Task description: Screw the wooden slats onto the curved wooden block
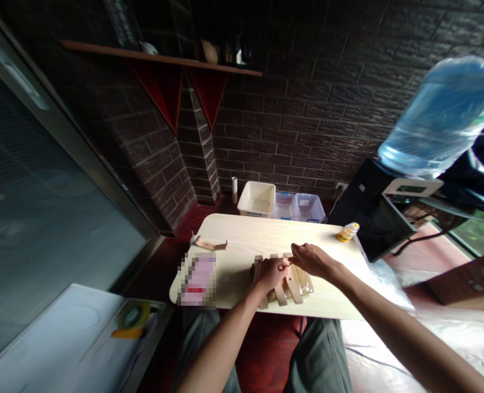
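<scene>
Several pale wooden slats lie side by side over a package in clear plastic near the front of the table. My left hand rests on the slats, its fingers pinched together towards the right. Close beside it, above the far end of the slats, my right hand is closed with the fingers curled down. A small yellow bit shows between the two hands, too small to name. What either hand grips is hidden by the fingers.
On the light wooden table are a jointed wooden piece, a blurred pink item and a yellow-capped clear container. Behind it stand a cream bin and clear plastic boxes. A water dispenser stands right.
</scene>
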`<state>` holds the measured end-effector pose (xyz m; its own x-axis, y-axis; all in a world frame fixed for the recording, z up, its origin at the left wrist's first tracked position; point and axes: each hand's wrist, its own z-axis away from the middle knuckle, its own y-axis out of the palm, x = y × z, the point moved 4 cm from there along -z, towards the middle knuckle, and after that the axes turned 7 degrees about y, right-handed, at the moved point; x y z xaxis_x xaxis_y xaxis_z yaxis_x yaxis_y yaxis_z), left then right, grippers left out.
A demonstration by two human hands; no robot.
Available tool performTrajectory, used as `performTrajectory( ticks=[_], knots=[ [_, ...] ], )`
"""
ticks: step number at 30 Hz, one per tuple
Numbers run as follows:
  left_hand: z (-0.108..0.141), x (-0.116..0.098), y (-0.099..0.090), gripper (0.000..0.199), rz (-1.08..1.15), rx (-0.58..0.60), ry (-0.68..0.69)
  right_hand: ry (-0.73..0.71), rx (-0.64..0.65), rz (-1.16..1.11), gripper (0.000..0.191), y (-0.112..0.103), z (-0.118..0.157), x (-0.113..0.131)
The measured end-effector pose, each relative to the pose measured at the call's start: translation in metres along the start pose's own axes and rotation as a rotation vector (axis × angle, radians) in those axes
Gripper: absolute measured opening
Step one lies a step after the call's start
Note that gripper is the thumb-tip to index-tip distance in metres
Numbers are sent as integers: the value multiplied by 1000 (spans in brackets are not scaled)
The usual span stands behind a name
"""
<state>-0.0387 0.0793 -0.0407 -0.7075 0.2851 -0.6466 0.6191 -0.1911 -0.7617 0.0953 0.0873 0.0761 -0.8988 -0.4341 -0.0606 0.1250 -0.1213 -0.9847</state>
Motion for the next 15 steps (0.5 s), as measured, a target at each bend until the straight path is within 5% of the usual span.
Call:
performTrajectory(
  ticks=[7,15],
  knots=[
    [1,1,1,23,-3,-12,13,66,8,31,34,1,-6,-2],
    [2,0,2,25,10,-27,9,-57,7,-4,21,-10,2,2]
  ],
)
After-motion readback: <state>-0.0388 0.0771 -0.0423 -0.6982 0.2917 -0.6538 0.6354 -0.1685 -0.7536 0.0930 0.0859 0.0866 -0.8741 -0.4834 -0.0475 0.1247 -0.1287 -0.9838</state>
